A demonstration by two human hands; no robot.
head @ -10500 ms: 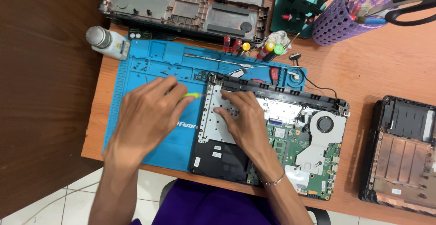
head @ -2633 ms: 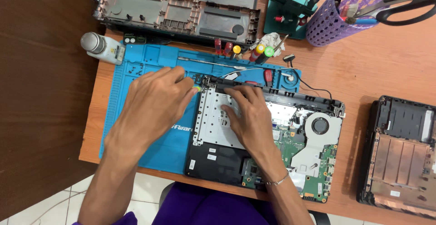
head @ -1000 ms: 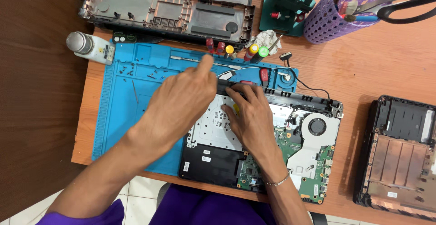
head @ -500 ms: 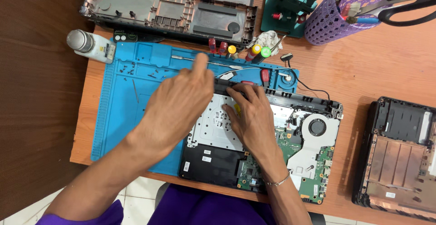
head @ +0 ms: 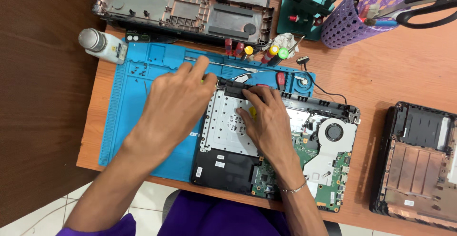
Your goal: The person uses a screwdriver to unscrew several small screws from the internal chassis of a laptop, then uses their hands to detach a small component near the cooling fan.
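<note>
While spread across the wooden tabletop (head: pixel 381 74), largest first: blue work mat (head: pixel 138 107), then opened laptop base (head: pixel 281 155), lying half on the mat's right edge, fan and green board exposed. Left hand (head: pixel 176 105) draped over the base's top-left corner, fingers curled, a sliver of yellow-green beneath; grip unclear. Right hand (head: pixel 266 121) pressed flat on the metal plate, fingertips at the hinge edge, grasping nothing visible.

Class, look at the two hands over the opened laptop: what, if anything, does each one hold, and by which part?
The left hand grips a yellow-green tool, almost hidden; which part cannot be told. The right hand holds nothing, its fingers pressing on the laptop near its black top edge.
</note>
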